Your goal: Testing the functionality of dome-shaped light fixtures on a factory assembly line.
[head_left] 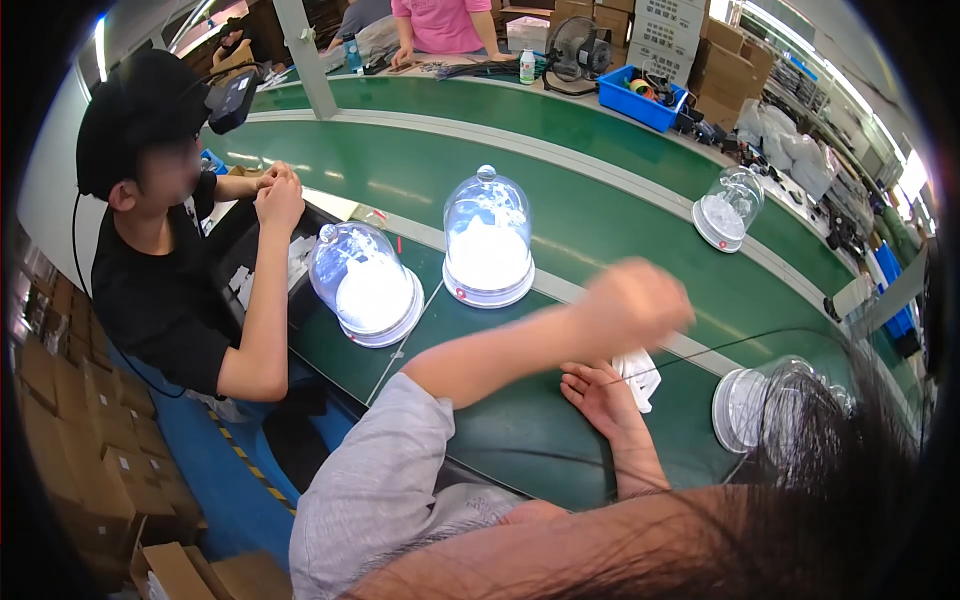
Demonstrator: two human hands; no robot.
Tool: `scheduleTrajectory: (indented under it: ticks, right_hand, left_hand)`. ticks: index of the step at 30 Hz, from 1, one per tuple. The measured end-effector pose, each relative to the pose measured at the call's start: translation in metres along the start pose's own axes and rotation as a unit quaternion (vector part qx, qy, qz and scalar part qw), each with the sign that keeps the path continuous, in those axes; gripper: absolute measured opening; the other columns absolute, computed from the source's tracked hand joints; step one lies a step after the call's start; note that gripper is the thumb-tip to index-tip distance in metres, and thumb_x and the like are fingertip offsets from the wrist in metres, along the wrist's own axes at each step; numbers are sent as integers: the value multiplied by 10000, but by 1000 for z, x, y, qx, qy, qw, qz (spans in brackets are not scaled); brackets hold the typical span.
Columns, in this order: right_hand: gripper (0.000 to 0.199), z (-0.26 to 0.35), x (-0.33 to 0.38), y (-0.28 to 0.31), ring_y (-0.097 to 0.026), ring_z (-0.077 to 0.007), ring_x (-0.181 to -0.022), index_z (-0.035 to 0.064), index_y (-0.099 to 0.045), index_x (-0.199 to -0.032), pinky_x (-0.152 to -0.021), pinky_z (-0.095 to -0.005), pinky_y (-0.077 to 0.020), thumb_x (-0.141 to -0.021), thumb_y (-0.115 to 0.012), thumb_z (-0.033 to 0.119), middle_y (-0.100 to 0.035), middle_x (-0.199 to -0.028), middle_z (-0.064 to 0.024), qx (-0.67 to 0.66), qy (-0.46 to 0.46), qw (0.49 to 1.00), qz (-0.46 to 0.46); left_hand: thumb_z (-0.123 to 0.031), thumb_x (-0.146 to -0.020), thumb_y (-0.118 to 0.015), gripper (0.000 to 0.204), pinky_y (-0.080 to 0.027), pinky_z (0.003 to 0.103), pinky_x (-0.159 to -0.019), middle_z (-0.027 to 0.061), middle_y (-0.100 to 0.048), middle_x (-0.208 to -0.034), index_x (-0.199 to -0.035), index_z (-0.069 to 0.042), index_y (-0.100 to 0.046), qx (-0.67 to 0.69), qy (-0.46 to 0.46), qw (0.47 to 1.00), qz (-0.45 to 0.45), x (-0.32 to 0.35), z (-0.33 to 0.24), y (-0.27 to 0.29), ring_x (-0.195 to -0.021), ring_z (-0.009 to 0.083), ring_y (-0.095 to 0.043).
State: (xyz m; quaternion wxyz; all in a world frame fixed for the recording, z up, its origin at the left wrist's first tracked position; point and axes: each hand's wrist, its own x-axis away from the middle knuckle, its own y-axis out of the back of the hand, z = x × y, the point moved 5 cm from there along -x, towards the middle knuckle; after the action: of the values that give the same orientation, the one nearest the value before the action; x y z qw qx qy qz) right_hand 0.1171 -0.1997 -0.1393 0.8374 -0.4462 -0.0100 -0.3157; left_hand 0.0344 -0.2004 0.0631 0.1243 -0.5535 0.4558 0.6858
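Note:
My left hand (635,305) is raised over the workbench, its forearm reaching across to the right. Motion smears its fingers, so I cannot tell what they hold. Below it, my right hand (605,400) rests palm up, fingers loosely curled and apart, with nothing visible in them. A white cloth or paper (640,380) lies right beside that hand, partly behind it. To the left of my hands stands a lit clear dome (487,235) on a white round base. Another lit dome (367,285) is tilted nearer the co-worker. A clear unlit dome (780,405) lies on its side at right, partly hidden by hair.
Beyond the bench runs a green conveyor (640,215) with metal rails, carrying another clear dome (729,208). A co-worker in black (160,270) sits at left beside a dark tray. A blue bin (643,97), a fan (578,52) and cartons stand at the back.

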Motion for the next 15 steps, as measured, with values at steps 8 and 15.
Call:
scheduleTrajectory:
  ticks: [8, 15]
  right_hand:
    - [351, 4, -2, -2, -606, -235, -971, 29, -473, -1265, -917, -374, -490, -915, -490, 46, -607, -1101, -159, -18, -6, 999, 32]
    - [362, 2, -1, -4, -598, -243, -996, 28, -465, -1279, -935, -385, -477, -917, -469, 37, -603, -1125, -166, -23, -7, 999, 47]
  left_hand:
    - [-190, -864, -625, 291, -415, 382, -972, 147, -607, -1195, -1119, -51, -621, -63, 383, 921, -16, 45, 131, 150, -1126, 310, -558]
    - [-30, -853, -601, 405, -342, 325, -1064, 102, -581, -1247, -1252, -28, -531, 243, 363, 898, 44, 77, 166, 145, -1273, 193, -447]
